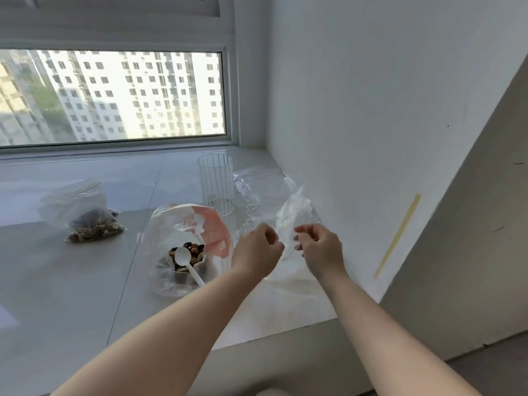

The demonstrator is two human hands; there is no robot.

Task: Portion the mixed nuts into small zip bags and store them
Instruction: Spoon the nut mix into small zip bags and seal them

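An empty small clear zip bag (294, 217) hangs above the sill at centre right. My left hand (257, 250) and my right hand (321, 248) each pinch its lower edge, fingers curled. Left of them sits a large clear bag with a pink print (213, 230), open, holding mixed nuts (197, 251) and a white plastic spoon (187, 262). At far left lies a small zip bag filled with nuts (85, 221).
A ribbed clear glass (216, 182) stands behind the nut bag. More clear plastic bags (257, 187) lie beside it near the white wall (371, 110). The tiled window sill (71, 281) ends at a front edge below my arms.
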